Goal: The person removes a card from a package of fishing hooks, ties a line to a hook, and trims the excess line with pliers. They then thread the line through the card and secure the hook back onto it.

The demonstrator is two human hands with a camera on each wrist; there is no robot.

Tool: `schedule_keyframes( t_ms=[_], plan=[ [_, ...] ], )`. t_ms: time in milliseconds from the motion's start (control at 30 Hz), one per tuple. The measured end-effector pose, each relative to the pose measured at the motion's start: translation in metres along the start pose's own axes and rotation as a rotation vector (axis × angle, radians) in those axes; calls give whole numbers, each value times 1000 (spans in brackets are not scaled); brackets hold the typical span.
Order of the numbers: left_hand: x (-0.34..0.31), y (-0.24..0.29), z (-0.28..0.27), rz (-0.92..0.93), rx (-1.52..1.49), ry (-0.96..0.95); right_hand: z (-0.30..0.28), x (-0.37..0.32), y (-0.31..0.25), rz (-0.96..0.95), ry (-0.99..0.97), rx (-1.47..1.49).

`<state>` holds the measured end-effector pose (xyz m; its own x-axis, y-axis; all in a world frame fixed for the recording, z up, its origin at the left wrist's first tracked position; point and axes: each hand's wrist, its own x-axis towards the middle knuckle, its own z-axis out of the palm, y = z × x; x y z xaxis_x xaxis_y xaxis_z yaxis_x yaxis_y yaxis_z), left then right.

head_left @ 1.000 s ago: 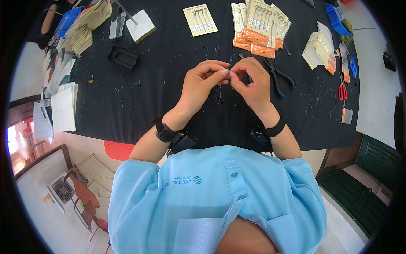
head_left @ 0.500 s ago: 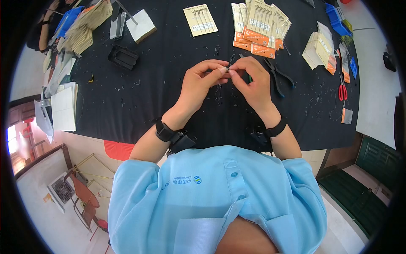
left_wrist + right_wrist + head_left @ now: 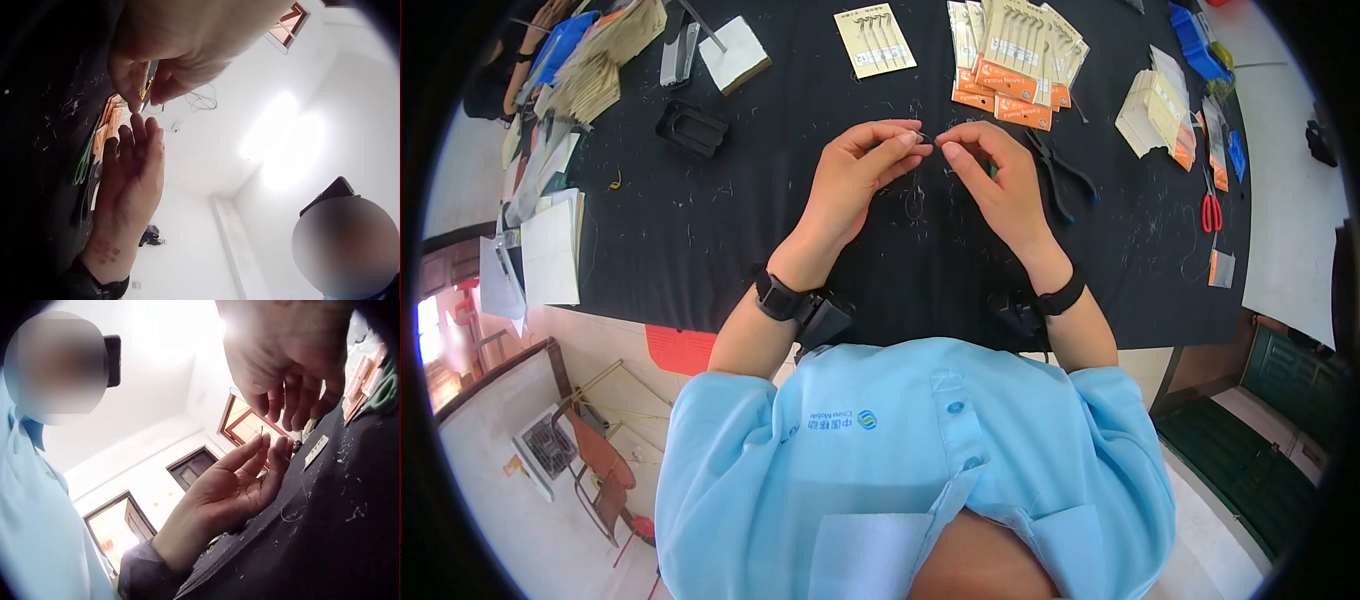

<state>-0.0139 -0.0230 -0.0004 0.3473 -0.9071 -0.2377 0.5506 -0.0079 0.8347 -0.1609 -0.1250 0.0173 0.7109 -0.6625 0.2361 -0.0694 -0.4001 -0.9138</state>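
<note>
1. Black cloth (image 3: pixel 765 225) lies below.
2. Left hand (image 3: pixel 852 175) pinches a thin hook (image 3: pixel 262 431) above it.
3. Right hand (image 3: pixel 1005 185) has its fingertips just beside the hook; whether they pinch anything is unclear.
4. Pliers (image 3: pixel 1053 180) lie nearby.

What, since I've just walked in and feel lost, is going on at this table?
A person in a light blue shirt works with both bare hands over a table covered in black cloth. The left hand pinches a tiny, thin, dark piece at its fingertips. The right hand is close by; whether it grips anything is too small to tell. Beyond lie cream cards with rows of thin hooks, some with orange ends. Black pliers with blue-tipped handles lie beside the right hand.
</note>
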Motion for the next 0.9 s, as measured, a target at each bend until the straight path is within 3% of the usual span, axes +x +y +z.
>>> schedule_keyframes(
  t_ms=[267,433,567,667,733,900],
  plan=[
    [0,5,-2,-18,10,7,-5,-5,6,49,-45,-59],
    [-1,5,0,-71,32,12,-5,-9,4,182,-12,163],
    [-2,3,5,-71,85,-8,2,-3,0,161,-14,250],
    [-2,0,6,42,149,8,2,1,1,160,-78,148],
    [-1,1,2,173,421,-27,1,2,2,156,-78,129],
    [-5,10,9,338,667,-36,-4,-1,-2,214,-107,207]
  ],
)
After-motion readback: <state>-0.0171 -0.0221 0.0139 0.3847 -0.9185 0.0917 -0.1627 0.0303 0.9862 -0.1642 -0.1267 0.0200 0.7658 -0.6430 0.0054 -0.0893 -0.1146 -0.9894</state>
